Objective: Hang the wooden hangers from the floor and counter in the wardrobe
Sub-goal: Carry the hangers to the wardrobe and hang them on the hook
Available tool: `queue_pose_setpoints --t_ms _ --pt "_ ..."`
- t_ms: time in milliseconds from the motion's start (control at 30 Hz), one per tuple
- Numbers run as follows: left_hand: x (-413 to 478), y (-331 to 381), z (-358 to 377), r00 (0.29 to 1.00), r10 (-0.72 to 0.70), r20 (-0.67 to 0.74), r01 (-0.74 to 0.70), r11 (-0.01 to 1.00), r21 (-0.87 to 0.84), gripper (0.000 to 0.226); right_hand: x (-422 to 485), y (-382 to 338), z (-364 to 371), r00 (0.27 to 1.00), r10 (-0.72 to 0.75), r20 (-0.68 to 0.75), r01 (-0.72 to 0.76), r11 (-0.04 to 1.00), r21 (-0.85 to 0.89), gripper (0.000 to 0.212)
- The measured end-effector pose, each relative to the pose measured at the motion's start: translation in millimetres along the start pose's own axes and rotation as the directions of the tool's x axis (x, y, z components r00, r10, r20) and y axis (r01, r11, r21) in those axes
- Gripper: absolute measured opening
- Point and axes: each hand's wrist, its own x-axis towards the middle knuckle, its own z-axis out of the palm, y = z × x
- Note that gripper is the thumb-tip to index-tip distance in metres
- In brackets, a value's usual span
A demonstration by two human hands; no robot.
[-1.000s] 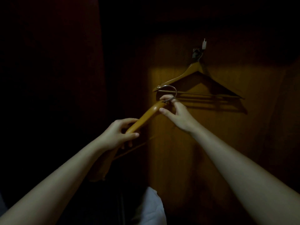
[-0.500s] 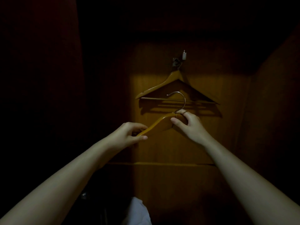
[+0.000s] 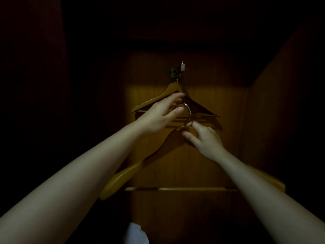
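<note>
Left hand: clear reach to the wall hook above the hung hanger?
Probably yes. Left hand is open, fingers at the hung hanger just below the wall hook; nothing visible between them.

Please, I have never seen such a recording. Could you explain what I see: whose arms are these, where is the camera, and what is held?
There is no machine: these are a person's two bare arms, filmed by one wide-angle camera worn on the head, looking forward and down. The place is a dark wooden wardrobe. A first hanger hangs from a small wall hook. The right hand holds a second hanger in a pinching grip at its neck, just under its metal hook. The left hand, fingers straight, reaches up before the first hanger; whether it touches it, I cannot tell. At the bottom edge lies something white, too dark to name.
</note>
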Motion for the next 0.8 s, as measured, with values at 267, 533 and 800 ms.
queue_pose_setpoints --t_ms 267,533,800 --pt "8 -10 -3 0.993 0.020 -0.119 0.001 0.985 0.173 0.017 1 -14 5 0.997 -0.035 0.069 0.046 0.984 -0.172 0.042" --pt "6 -18 -1 0.979 -0.074 -0.192 0.098 0.988 0.118 0.024 11 -15 19 0.997 0.002 0.080 0.015 0.979 -0.202 0.044" --pt "-6 -64 41 0.949 -0.314 -0.041 0.310 0.947 -0.080 0.044 36 19 14 0.995 0.095 -0.013 -0.096 0.988 -0.120 0.038"
